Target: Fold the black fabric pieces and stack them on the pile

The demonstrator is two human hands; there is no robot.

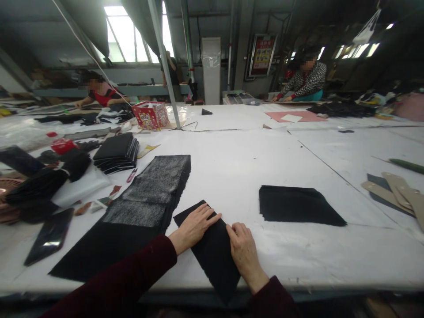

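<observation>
Our left hand (pixel 195 226) and right hand (pixel 244 250) lie flat and open, gripping nothing, on the black cloth (pixel 215 263) between them. The cloth's near corner overhangs the table (pixel 232 172). The far poster's (pixel 263 55) writing is illegible.

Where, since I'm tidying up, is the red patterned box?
The red box sits upper left in the head view, on the white table beside the slanted pole.

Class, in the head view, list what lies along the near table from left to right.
Shiny black sheet, grey-black fabric stack, left hand, right hand, flat black cloth, tan strips.
</observation>
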